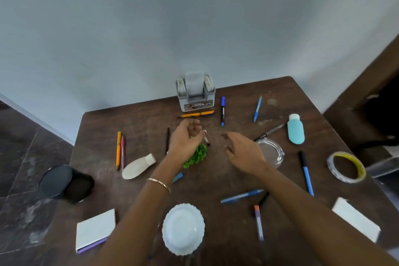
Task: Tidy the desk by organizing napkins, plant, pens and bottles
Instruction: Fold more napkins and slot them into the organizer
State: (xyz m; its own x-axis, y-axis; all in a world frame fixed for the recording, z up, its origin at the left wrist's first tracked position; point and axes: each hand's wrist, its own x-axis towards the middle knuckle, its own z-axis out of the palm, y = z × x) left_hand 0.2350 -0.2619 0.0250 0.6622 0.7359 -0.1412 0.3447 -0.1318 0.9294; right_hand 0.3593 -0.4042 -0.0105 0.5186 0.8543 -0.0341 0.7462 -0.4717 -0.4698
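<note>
— Starting at the left edge of the brown wooden bench [103,127], what do we see?

— A black cylindrical cup [67,183] that looks tipped on its side, its dark mouth turned towards the middle. Next come a thin orange pen [118,149] and a pink pen [122,152] lying side by side, then a cream plastic bottle [139,166] lying flat.

— And the left hand [183,138]?

— It hovers over the middle of the bench with its fingers curled. We read the fingertips as pinching the top end of a short white pen with a black tip [206,140]. The pen's long axis slants from the fingertips down towards us and a little right, black tip lowest. Whether that tip touches the bench we cannot tell.

— What lies under that hand?

— A small green leafy plant [196,155], partly hidden by the wrist, just beside the pen's tip.

— So where would we take the pen?

— In our judgement, to the black cylindrical cup, well apart to the left. The left hand is the nearer one and it has the pen. We think the cup would want standing up first.

— And the right hand [246,153]?

— Spread and loose, palm down, holding nothing, between the plant and a clear glass dish [272,153]. Further right, a turquoise plastic bottle [295,129] lies flat.
</note>
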